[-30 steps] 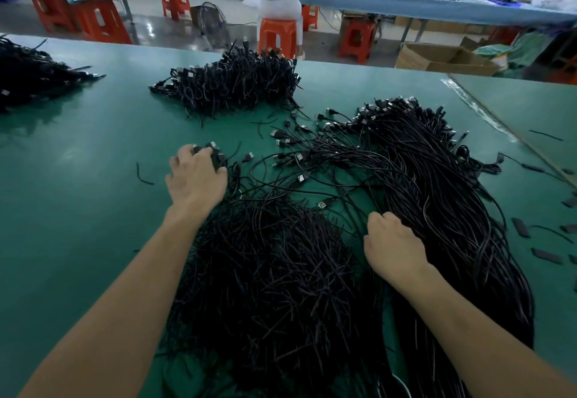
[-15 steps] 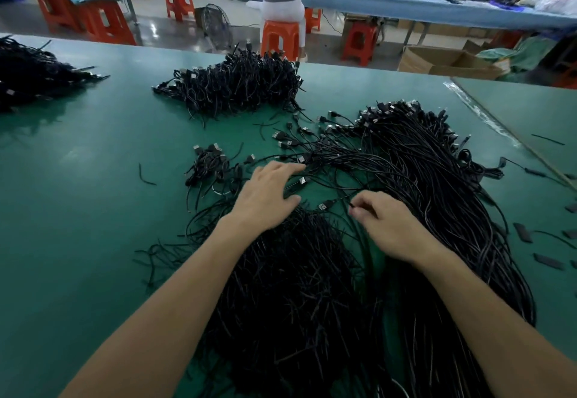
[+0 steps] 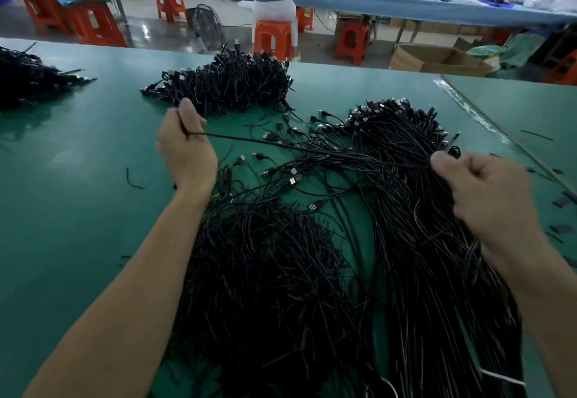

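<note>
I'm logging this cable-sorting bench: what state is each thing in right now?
Thin black cable: stretched taut between both hands.
Left hand: grips the cable.
Right hand: grips the cable's other side.
Near tangled heap of black cables: lying loose on the green table.
Long black cable bundle on the right: laid lengthwise, plugs at far end.
Far black cable pile: heaped, untouched.
Brown cardboard box: open.

Left hand: now lifted off the cable heap, gripping one cable.
Right hand: raised, pinching its other end.
Cable: now stretched taut between them.
</note>
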Demonstrator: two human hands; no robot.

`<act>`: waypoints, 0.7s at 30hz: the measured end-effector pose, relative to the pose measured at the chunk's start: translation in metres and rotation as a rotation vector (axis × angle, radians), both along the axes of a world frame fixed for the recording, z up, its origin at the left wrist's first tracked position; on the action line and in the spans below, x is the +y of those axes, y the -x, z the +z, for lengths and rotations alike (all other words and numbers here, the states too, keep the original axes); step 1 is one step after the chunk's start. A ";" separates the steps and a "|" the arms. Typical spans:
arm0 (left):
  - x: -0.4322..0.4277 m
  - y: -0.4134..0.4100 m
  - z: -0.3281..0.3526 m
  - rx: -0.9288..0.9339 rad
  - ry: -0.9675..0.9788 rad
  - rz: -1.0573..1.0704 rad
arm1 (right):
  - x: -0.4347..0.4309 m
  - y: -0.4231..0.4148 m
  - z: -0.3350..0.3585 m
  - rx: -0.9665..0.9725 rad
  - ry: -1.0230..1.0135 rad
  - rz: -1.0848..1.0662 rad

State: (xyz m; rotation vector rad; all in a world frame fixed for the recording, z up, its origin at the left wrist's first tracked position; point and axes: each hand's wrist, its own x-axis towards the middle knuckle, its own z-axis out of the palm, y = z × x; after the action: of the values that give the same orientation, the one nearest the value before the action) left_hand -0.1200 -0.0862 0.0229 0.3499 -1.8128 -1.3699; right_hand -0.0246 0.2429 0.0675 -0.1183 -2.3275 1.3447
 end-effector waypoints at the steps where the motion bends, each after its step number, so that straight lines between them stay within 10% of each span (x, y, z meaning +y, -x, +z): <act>1: -0.003 -0.004 0.007 0.059 0.109 0.013 | 0.007 0.004 -0.007 -0.086 -0.268 -0.033; 5: 0.005 -0.020 0.027 -0.169 0.570 -0.288 | -0.016 0.005 -0.023 -0.500 -0.856 0.078; 9: 0.031 -0.039 0.025 -0.494 0.842 -0.641 | -0.063 0.001 -0.019 -0.411 -0.703 0.388; 21: 0.034 -0.082 0.012 -0.392 0.209 -1.131 | -0.091 -0.004 -0.022 -0.238 -0.227 0.581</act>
State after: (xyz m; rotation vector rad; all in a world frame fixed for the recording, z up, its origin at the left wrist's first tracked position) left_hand -0.0385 -0.0519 0.0354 -0.6871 -2.6131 -1.8699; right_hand -0.0208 0.1518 0.0450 0.5348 -2.8318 1.3537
